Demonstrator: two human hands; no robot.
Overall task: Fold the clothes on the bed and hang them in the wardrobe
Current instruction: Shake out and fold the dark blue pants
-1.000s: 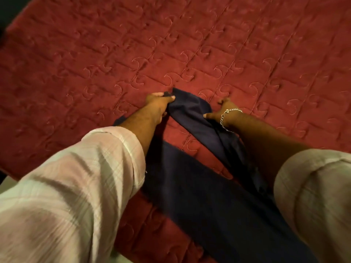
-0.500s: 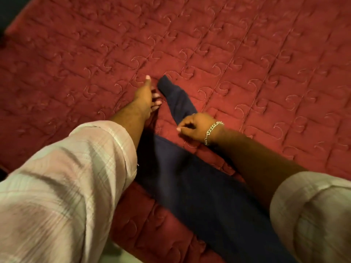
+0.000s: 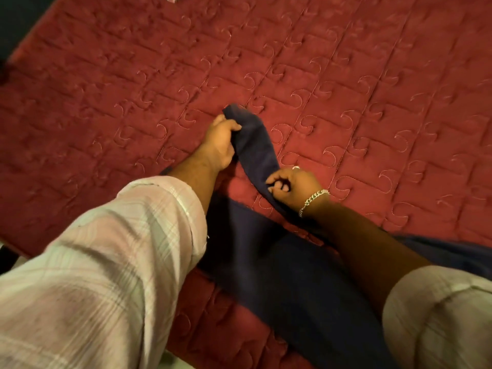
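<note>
Red quilted bedspread (image 3: 346, 75) fills nearly everything in front of you, stitched in rows of rectangles with curled swirls. Across its near edge lies a dark navy garment (image 3: 279, 283), its broad body spread flat between your forearms and running off toward the lower right. One narrow part of it, a sleeve (image 3: 255, 145), reaches up and away from you over the quilt.

Your left hand (image 3: 221, 139) grips that sleeve near its far end, fingers curled under the cloth and thumb lying on top, so the tip of the sleeve pokes out just beyond your knuckles. Your right hand (image 3: 290, 183) pinches the same sleeve lower down, where it narrows before joining the body, fingers bunched round the fabric. A silver chain bracelet (image 3: 312, 199) sits on that wrist. Between your two hands the sleeve runs in a gently curved band.

Pale plaid shirt cuffs (image 3: 165, 209) are rolled up your forearms. At the top edge, a small patterned scrap shows, too cropped to identify.
</note>
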